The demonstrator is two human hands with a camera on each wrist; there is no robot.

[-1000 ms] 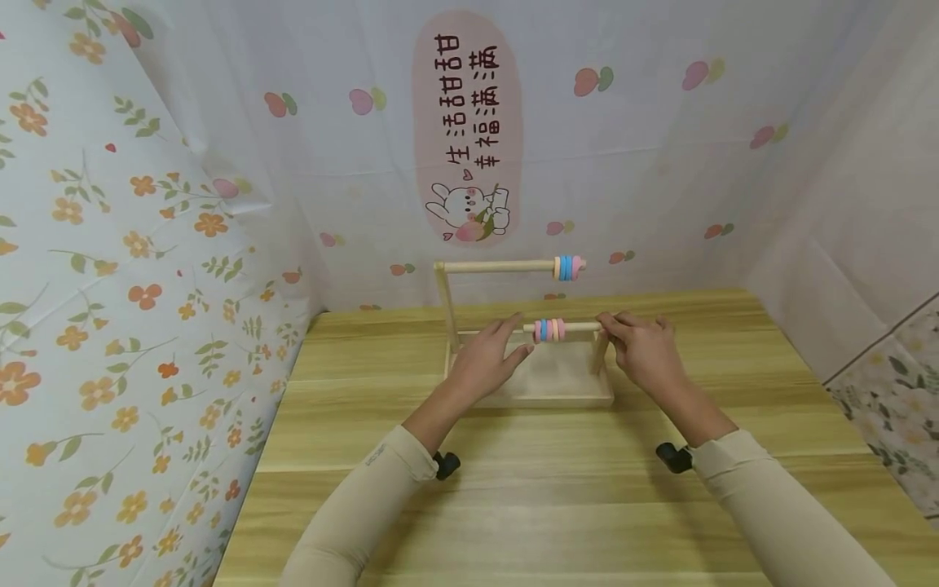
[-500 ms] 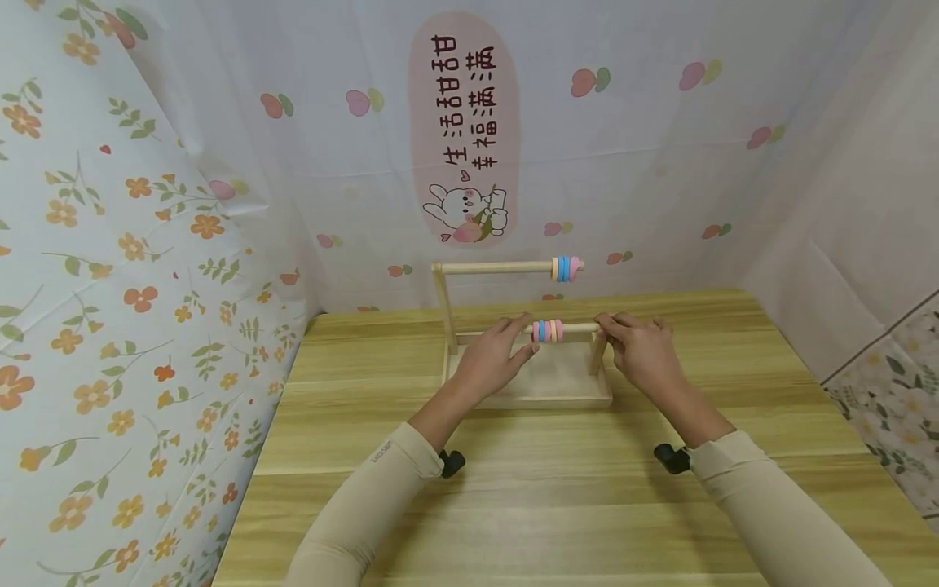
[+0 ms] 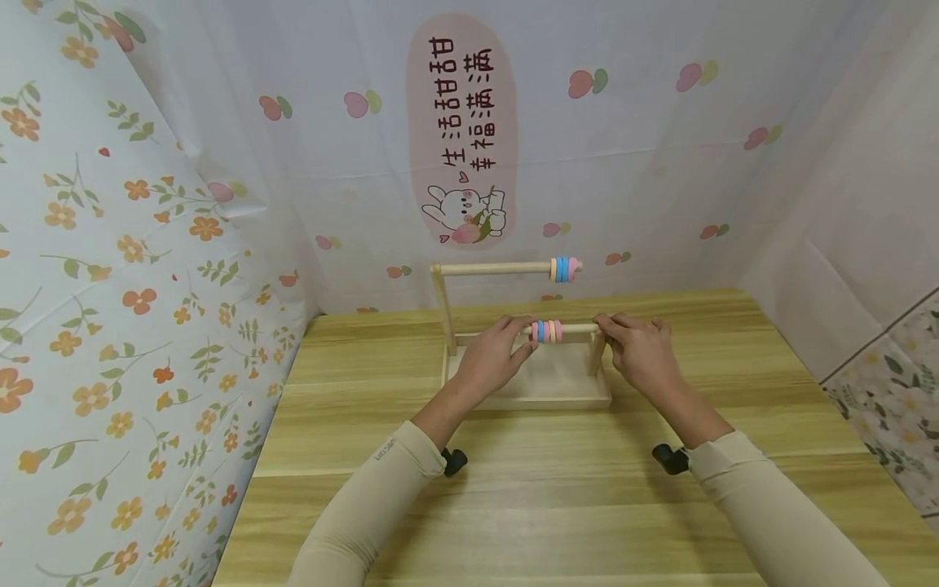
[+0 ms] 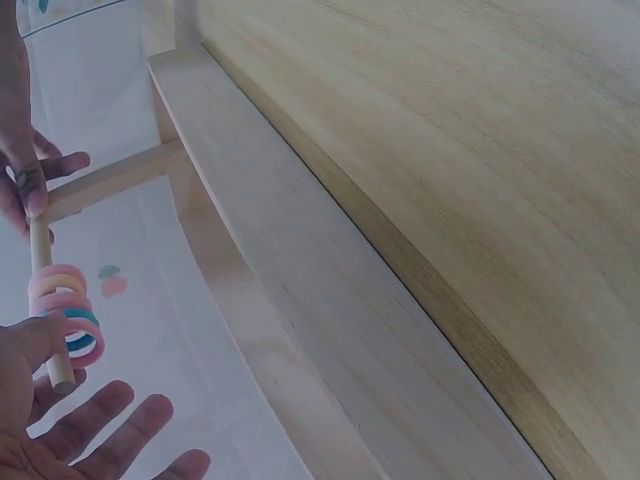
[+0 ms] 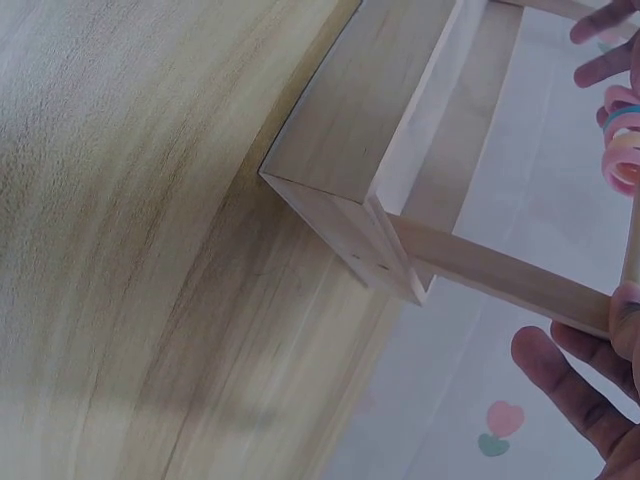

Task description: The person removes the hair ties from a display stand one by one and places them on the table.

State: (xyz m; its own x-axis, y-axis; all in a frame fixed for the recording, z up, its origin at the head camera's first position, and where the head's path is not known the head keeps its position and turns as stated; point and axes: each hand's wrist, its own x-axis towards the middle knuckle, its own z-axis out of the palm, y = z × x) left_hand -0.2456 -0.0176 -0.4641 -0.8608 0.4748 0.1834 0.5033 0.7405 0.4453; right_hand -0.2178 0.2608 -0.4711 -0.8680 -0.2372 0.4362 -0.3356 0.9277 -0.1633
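In the head view, we find a wooden rack (image 3: 543, 403) near the desk's (image 3: 535, 505) far edge, pastel rings (image 3: 547, 330) threaded on its lower rod (image 3: 579, 328) between a person's left hand (image 3: 484, 363) and right hand (image 3: 645, 346). In the left wrist view, we see the left thumb and forefinger pinch the outer pink ring by the rod's free end, other fingers spread. In the right wrist view, we see the right thumb and forefinger grip the rack where rod meets post (image 5: 500, 270).

Free gap between upper rod (image 3: 499, 267) and lower rod (image 3: 579, 328); obstacles at the latter's ends: left hand (image 3: 487, 357), right hand (image 3: 643, 352)
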